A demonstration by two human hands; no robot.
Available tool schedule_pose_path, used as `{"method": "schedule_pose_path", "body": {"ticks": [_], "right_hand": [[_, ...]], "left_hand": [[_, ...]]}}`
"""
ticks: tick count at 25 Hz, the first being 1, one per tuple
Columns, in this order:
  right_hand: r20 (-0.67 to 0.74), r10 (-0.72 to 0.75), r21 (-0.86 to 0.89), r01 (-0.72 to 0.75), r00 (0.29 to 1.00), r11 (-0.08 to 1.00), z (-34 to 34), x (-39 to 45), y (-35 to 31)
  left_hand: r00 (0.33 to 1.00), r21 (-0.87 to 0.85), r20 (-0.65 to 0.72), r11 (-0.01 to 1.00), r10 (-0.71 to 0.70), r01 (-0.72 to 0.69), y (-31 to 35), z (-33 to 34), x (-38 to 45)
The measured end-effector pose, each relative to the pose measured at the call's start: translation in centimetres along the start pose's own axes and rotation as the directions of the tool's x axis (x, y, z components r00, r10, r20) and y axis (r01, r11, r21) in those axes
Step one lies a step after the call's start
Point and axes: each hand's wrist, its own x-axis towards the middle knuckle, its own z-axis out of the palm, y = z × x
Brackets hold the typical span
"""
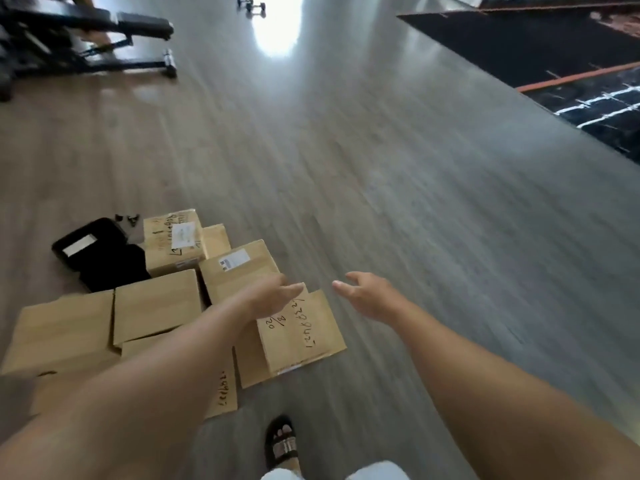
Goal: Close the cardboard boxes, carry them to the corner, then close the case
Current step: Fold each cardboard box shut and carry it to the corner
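- Fingers of your left hand (273, 296) lie straight and loose, holding nothing, above the near box (301, 327); whether they touch its flap cannot be told.
- Fingers of your right hand (367, 296) are also released and empty, hanging over bare floor (433, 202) just right of that box.
- Boxes sit in a cluster on the floor ahead and to your left: the near box with writing on its flaps, a labelled box (239, 268) just behind it, a far box (175, 242) beyond that, and more boxes under your left forearm with flaps (157, 308) standing open.
- Case (100, 252), black, lies open on the floor touching the far box, with small dark bits (127, 218) beside it.
- Risk: the near box's flaps look only folded flat, not tucked; lift it by the top and they will likely spring up, so grip the sides or base.
- Risk: your sandalled foot (282, 441) is close to the cluster, and stepping in could catch a loose flap.
- Risk: those small bits by the case may get left out when you shut it.
- Blur shows your head turning; steady before you grip.
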Motion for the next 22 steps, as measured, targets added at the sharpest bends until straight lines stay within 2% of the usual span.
{"method": "schedule_pose_path", "body": {"ticks": [4,7,13,20,22], "right_hand": [[0.1,-0.064,-0.079,0.072,0.993,0.994,-2.9,6.6,1.1],[0.198,-0.14,-0.135,0.168,0.97,0.976,-4.2,11.6,1.9],[0.467,-0.306,-0.232,0.449,0.83,0.863,-7.9,18.5,2.3],[0.634,-0.31,-0.316,0.604,0.708,0.732,-7.8,22.4,-1.0],[0.659,-0.295,-0.34,0.625,0.691,0.703,-6.8,23.3,-1.7]], "left_hand": [[0.99,-0.127,-0.068,0.985,-0.126,0.117,0.3,0.0,3.1],[0.957,-0.268,-0.106,0.934,-0.27,0.234,1.2,1.3,5.1],[0.788,-0.417,-0.188,0.774,-0.586,0.476,6.9,4.4,7.6],[0.648,-0.64,-0.111,0.553,-0.753,0.533,6.9,8.4,8.9],[0.623,-0.651,-0.087,0.518,-0.778,0.555,6.0,9.5,9.6]]}}
